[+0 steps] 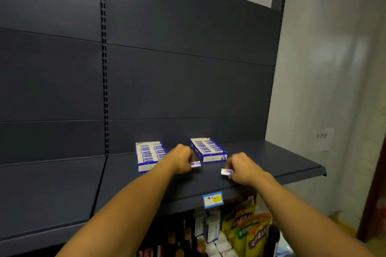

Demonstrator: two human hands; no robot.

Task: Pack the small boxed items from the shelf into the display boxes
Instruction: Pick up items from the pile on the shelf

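Note:
Two blue-and-white display boxes stand on the dark shelf (271,160), each filled with rows of small boxed items. The left display box (147,155) is partly hidden by my left forearm. The right display box (207,149) sits a little farther back. My left hand (181,158) pinches one small white-and-blue boxed item (196,164) just above the shelf, between the two display boxes. My right hand (240,167) grips another small boxed item (226,171) that lies on the shelf in front of the right display box.
A blue and yellow price tag (213,199) hangs on the shelf's front edge. Below the shelf are yellow snack bags (248,227) and several small white boxes (211,231). A white wall (334,89) stands to the right.

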